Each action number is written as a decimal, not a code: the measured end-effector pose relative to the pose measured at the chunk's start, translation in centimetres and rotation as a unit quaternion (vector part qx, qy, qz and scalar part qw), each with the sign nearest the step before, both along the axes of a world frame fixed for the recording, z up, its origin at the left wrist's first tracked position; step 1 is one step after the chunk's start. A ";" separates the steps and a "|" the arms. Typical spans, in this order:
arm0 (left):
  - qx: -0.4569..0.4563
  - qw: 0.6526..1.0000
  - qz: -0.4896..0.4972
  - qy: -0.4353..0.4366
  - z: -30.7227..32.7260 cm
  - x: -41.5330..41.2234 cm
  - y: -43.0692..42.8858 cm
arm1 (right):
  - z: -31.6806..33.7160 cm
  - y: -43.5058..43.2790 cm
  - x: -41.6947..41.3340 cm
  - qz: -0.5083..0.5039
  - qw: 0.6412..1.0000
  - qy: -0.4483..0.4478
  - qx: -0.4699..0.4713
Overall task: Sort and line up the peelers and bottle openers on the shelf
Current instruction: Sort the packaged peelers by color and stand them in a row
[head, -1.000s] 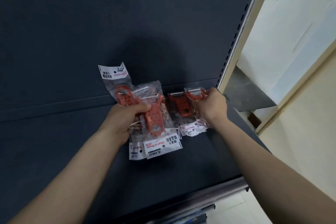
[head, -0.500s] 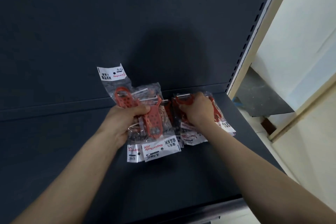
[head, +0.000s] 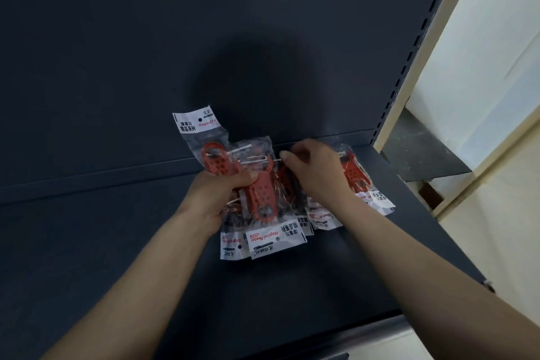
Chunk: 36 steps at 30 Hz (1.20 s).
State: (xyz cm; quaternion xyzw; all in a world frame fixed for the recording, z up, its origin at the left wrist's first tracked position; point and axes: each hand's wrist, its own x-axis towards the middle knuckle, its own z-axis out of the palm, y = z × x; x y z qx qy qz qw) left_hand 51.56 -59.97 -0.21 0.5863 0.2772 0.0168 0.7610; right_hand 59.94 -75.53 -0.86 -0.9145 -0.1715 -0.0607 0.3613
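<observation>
Several red peelers in clear plastic bags with white label cards lie on a dark shelf (head: 117,242). My left hand (head: 217,193) grips a bunch of these bagged peelers (head: 260,199), held just above the shelf; one bag (head: 201,137) sticks up towards the back panel. My right hand (head: 314,172) hovers over a second group of bagged peelers (head: 355,181) lying to the right, its fingers curled and pinching the top of a bag between the two groups. What lies under my right palm is hidden.
The shelf's dark back panel (head: 204,38) rises behind the peelers. A slotted upright (head: 409,67) bounds the shelf on the right, with a pale wall (head: 482,52) and a grey ledge (head: 423,155) beyond. The shelf's front edge (head: 365,333) runs along the bottom.
My right hand has moved left from the right-hand peelers towards the bunch in my left hand, uncovering the right group. My left hand keeps its grip.
</observation>
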 end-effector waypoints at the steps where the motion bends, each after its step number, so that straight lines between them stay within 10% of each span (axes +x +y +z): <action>1: 0.000 1.000 0.001 -0.005 -0.1 0.0 0.0 | 0.4 0.3 -0.6 0.047 0.997 0.043 0.038; 10: -0.003 0.999 -0.034 -0.016 -0.8 -0.2 0.6 | 0.5 1.1 -2.5 0.073 0.977 0.182 0.084; 36: 0.019 0.998 0.006 0.057 -1.5 -1.8 4.8 | -2.0 3.6 0.0 -0.101 0.973 -0.008 -0.209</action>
